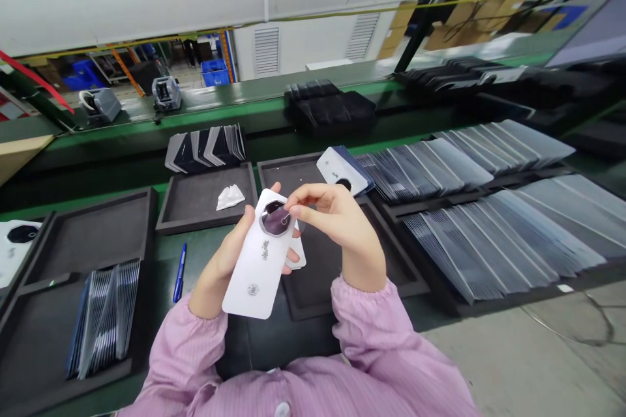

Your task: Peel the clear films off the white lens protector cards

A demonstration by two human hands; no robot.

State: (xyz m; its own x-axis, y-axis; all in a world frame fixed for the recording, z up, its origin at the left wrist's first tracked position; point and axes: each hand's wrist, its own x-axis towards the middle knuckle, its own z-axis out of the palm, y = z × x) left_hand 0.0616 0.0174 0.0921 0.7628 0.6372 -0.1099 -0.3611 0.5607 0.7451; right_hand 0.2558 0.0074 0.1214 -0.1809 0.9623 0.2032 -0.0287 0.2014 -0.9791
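Observation:
My left hand (225,265) is closed around a white phone back panel (249,273), tilted in front of me, with its fingertips showing past the right edge. The panel bears dark printed characters, a small round emblem and a dark octagonal camera window (274,218) at its upper end. At the window's right edge, the thumb and forefinger of my right hand (337,215) are pinched together; what lies between them is too small to make out. Part of another white piece (297,255) shows behind the panel, near my left fingertips.
Crumpled white tissue (229,197) lies in a dark tray (195,212). A blue pen (180,273) rests left of my hands. Stacked panels fill trays at right (508,241) and left (106,319). Another white panel (342,169) leans behind my right hand. Tape dispensers (167,92) stand on the shelf.

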